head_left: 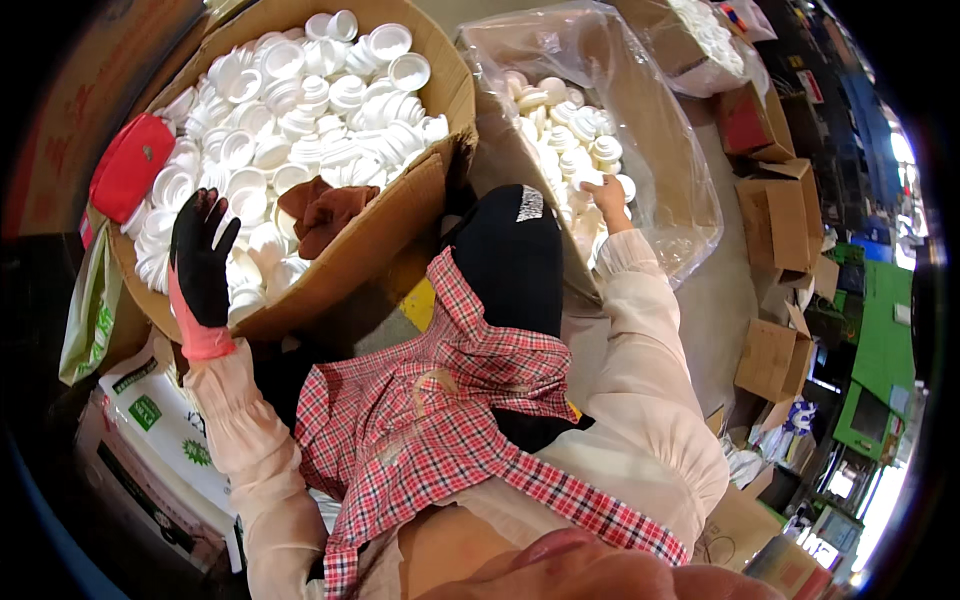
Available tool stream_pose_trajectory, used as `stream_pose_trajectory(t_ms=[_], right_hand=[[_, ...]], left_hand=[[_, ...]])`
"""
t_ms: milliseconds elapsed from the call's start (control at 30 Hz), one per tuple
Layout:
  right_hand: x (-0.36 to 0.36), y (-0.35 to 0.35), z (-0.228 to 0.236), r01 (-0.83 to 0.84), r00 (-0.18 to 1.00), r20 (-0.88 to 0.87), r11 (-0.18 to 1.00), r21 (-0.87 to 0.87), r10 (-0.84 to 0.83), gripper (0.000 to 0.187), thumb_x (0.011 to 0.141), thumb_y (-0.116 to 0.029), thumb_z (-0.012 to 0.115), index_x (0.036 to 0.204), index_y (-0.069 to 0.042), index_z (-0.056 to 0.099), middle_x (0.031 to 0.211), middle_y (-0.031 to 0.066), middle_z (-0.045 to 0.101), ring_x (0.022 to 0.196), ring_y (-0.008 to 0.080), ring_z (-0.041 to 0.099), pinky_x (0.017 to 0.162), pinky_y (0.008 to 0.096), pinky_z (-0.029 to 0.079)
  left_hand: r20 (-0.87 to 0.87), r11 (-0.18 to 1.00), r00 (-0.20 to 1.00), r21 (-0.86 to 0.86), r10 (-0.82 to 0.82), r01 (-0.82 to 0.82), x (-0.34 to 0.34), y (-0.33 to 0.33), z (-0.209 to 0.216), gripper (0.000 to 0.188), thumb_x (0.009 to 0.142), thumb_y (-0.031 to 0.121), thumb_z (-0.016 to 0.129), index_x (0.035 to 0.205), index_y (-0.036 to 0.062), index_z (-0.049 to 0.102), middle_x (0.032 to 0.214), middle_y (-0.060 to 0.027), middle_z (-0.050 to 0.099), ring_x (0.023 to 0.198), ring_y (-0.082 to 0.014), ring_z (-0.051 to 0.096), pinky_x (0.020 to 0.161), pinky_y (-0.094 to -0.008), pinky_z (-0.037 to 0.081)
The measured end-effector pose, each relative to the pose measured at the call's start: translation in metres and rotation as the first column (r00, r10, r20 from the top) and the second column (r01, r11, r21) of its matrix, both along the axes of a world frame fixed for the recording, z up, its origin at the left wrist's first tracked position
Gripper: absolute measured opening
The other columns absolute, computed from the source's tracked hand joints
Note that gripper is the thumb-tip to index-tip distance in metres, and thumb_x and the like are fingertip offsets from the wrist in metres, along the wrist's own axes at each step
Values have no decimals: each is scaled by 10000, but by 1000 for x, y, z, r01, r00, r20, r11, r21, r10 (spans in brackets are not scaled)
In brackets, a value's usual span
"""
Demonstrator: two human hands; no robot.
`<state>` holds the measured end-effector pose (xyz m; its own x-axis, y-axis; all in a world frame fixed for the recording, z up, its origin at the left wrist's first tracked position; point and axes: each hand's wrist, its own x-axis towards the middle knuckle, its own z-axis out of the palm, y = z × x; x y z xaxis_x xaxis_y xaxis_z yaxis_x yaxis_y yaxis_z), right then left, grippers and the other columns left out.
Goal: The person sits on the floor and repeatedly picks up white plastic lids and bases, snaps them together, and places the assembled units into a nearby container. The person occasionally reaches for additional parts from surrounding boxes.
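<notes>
"How are the white caps [285, 62] lying?"
"They're filling the upper-left carton [420, 190], axes pointing every way, some facing rim-up."
"And the grip?"
"I'm seeing the left hand [200, 265] spreading its fingers there, released. The right hand [609, 200] is sitting among cream caps [605, 150], right of top centre; I can't tell whether it's grasping one."

left box [415, 217]: lids [283, 62], cloth [332, 217] atop | right box [650, 160]: more lids [574, 161]

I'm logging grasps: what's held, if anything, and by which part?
The left hand, open, holds nothing; the right hand is at pale pieces, but whether it grips one cannot be told.
</notes>
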<state>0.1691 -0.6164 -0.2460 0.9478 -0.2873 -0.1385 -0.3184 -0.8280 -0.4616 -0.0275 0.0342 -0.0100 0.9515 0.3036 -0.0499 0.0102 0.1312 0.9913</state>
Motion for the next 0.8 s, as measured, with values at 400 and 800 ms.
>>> stream_pose_trajectory(t_ms=[400, 800], right_hand=[[10, 324, 227, -830, 543, 418, 541, 135, 729, 274, 834, -117, 655, 1083, -8, 616, 1010, 132, 645, 910, 217, 635, 808, 315, 494], [-95, 585, 162, -776, 347, -60, 322, 542, 936, 380, 821, -147, 666, 1110, 63, 540, 737, 123, 646, 566, 165, 626, 441, 268, 472]], left_hand=[[174, 967, 958, -154, 228, -202, -7, 38, -1, 369, 973, 113, 408, 1306, -45, 423, 1300, -174, 502, 1218, -302, 504, 1012, -420, 442], [37, 858, 963, 446, 268, -256, -35, 77, -19, 502, 803, 287, 687, 1201, 8, 559, 1113, -126, 629, 1022, -219, 596, 890, -305, 451]])
